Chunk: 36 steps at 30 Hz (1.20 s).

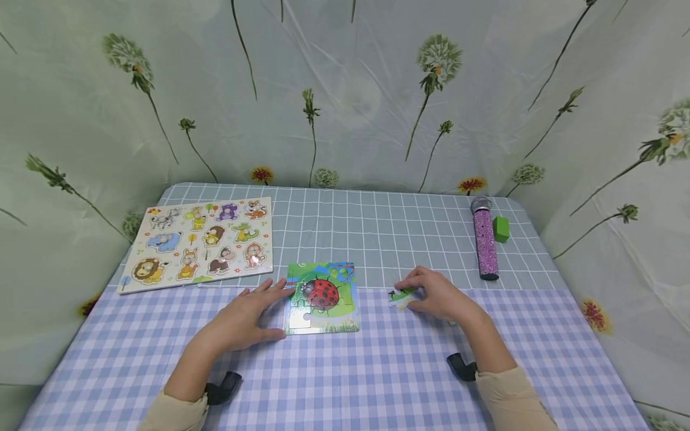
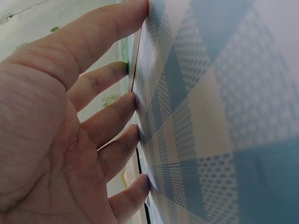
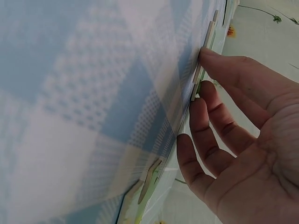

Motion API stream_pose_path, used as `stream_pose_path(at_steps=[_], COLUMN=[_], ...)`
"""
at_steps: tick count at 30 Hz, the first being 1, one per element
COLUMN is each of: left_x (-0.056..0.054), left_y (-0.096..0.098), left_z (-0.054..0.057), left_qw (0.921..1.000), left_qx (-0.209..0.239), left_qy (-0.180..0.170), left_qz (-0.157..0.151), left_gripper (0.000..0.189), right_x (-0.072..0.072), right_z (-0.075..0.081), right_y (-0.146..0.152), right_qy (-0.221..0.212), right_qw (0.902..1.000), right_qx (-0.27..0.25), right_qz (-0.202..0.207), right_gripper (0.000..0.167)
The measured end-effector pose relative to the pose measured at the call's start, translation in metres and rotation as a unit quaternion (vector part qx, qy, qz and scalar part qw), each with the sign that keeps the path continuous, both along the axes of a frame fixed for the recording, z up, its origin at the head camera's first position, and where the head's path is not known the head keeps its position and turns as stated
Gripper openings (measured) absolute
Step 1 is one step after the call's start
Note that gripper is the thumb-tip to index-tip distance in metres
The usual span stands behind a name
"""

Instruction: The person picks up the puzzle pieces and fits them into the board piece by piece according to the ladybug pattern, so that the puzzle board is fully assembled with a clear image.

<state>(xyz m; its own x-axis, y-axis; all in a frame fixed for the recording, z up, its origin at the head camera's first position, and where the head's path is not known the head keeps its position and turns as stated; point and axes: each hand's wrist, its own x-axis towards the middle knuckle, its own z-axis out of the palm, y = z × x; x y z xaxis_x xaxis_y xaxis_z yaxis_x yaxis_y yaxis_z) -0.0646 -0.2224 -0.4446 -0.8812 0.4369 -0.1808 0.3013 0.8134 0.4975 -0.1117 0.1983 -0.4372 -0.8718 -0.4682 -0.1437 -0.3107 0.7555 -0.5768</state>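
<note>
A square ladybug jigsaw puzzle (image 1: 323, 294) lies on the checked cloth, with a pale gap in its lower left part. At its left edge my left hand (image 1: 245, 320) rests with fingers spread, index fingertip and thumb tip right at the border. In the left wrist view the fingertips meet the cloth and the puzzle's edge. To the right of the puzzle my right hand (image 1: 439, 296) pinches a green and white puzzle piece (image 1: 400, 298) between thumb and fingers, close over the cloth. More loose puzzle pieces (image 3: 149, 181) lie beneath that hand in the right wrist view.
A wooden animal puzzle board (image 1: 202, 242) lies at the back left. At the back right are a glittery purple microphone (image 1: 486, 242) and a green block (image 1: 501, 229). A flower-printed curtain (image 1: 366, 96) hangs round the table's back and sides.
</note>
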Motion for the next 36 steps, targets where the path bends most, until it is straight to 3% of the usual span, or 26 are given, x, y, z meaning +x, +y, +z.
stream_pose_path(at_steps=[18, 31, 36], left_x=[0.0000, 0.0001, 0.0000], left_y=[0.0000, -0.0004, -0.0001], left_z=[0.0001, -0.0002, -0.0011], left_qw=[1.0000, 1.0000, 1.0000], left_qx=[-0.002, 0.001, -0.001], left_qy=[0.006, 0.008, 0.005], left_qz=[0.000, 0.000, 0.000], left_gripper=[0.084, 0.083, 0.085], right_x=[0.0041, 0.0054, 0.0047], right_z=[0.0019, 0.0031, 0.0021], right_y=[0.0032, 0.0034, 0.0032], right_qy=[0.014, 0.004, 0.014], right_qw=[0.9995, 0.9999, 0.9996], right_qx=[0.007, 0.001, 0.001], right_qz=[0.027, 0.015, 0.024], right_gripper=[0.038, 0.031, 0.039])
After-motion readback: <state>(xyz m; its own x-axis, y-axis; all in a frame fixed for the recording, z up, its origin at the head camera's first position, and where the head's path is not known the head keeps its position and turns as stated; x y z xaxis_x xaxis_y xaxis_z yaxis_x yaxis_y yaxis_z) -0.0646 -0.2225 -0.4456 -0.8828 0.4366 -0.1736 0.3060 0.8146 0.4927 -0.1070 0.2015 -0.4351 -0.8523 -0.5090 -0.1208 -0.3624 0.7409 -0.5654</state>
